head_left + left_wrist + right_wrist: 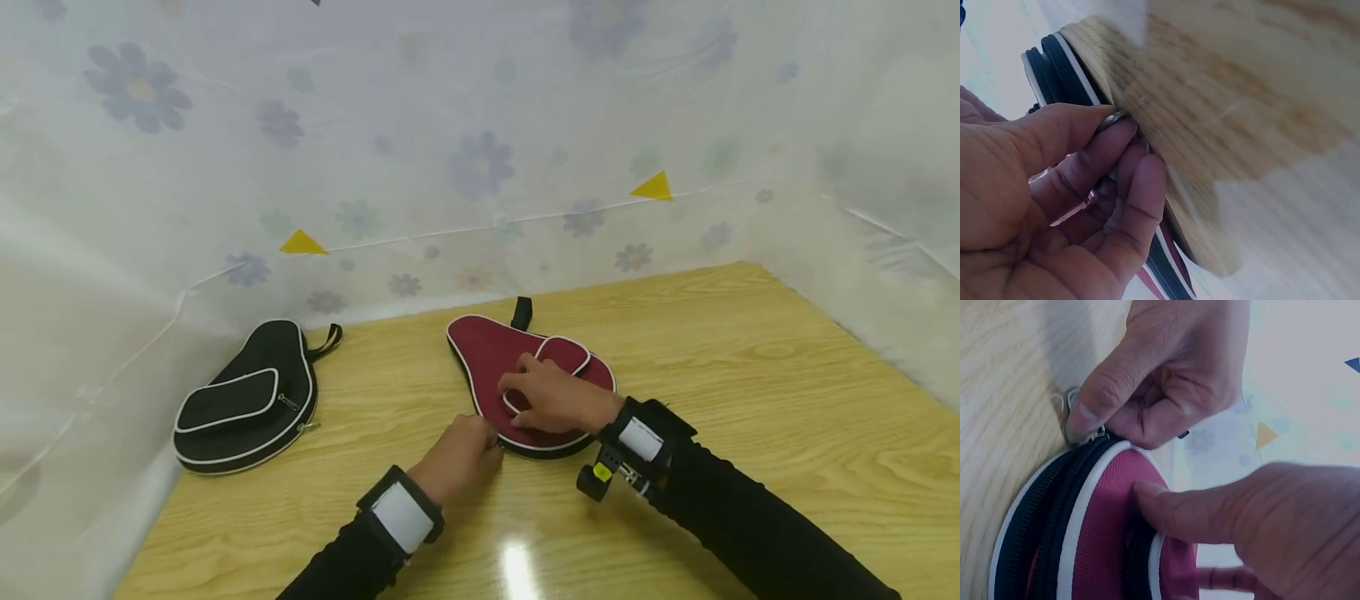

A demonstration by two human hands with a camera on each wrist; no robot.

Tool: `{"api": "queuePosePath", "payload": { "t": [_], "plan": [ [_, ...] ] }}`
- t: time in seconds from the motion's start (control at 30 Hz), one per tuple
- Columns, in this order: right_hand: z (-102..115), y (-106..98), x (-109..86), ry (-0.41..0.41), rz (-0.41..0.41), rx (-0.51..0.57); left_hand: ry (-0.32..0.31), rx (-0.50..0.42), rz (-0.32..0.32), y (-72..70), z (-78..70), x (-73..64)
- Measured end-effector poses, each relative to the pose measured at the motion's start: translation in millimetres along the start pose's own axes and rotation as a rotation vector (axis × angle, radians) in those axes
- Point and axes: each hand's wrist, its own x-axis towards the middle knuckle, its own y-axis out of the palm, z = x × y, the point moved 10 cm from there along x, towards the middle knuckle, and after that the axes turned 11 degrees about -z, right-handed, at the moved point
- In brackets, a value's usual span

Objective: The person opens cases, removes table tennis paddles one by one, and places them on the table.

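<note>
A dark red, paddle-shaped zip case [480,346] with white piping and a front pocket lies on the table. My left hand [459,458] is at its near left edge, pinching the metal zipper pull [1112,119] between thumb and fingers. In the right wrist view, zipper teeth [1054,519] run down the case's side in two rows, with a gap showing red between them. My right hand [558,398] rests over the front pocket, fingers spread. Its thumb [1191,512] touches the red fabric beside the pocket; its other fingertips are partly hidden.
A black case [281,354] of the same shape, with a pocket and wrist loop, lies at the table's left. The red case's black strap [522,312] sticks out behind it. Floral sheeting [480,167] with yellow triangles surrounds the wooden table [750,375].
</note>
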Motion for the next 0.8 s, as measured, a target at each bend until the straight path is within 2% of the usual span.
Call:
{"api": "queuePosePath", "payload": {
  "t": [0.27, 0.6, 0.8],
  "plan": [
    [-0.2, -3.0, -2.8, -0.084, 0.021, 0.016, -0.052, -0.004, 0.034, 1.6, 3.0, 2.5],
    [-7.8, -3.1, -4.4, -0.105, 0.058, 0.112, -0.036, -0.011, 0.004, -0.4, 2.0, 4.0],
    [-11.4, -4.7, -4.5, -0.146, 0.072, 0.127, -0.041, -0.008, -0.009, -1.7, 4.1, 4.8]
  ]
}}
